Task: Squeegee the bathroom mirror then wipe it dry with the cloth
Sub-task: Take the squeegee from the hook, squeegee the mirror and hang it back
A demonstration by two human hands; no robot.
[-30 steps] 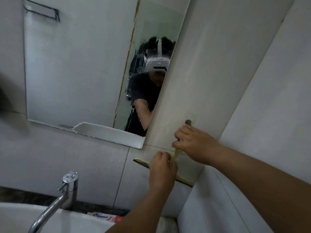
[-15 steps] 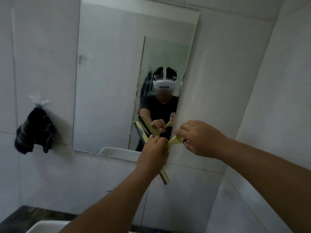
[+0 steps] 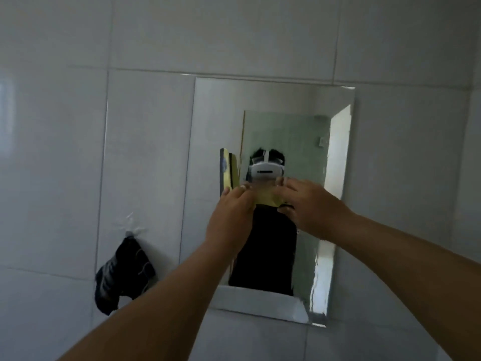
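The rectangular mirror (image 3: 213,121) hangs on the white tiled wall, with a person in a headset reflected in it. In front of its middle I hold a yellow squeegee (image 3: 226,173) with a dark rubber blade, the blade standing upright at the left. My left hand (image 3: 231,217) grips the squeegee near the head. My right hand (image 3: 309,207) holds the end of its yellow handle, fingers partly spread. A dark cloth (image 3: 122,274) hangs from a hook on the wall, left of the mirror and below its middle.
White tiled wall (image 3: 78,139) surrounds the mirror. A side wall meets it at the far right (image 3: 471,152). A clear adhesive hook (image 3: 130,225) carries the dark cloth. The mirror's lower part reflects a white ledge.
Both hands lifted the squeegee from beside the mirror's lower right corner to the mirror's middle. The blade turned from slanted to upright. The view tilted upward; the tap and basin left the frame.
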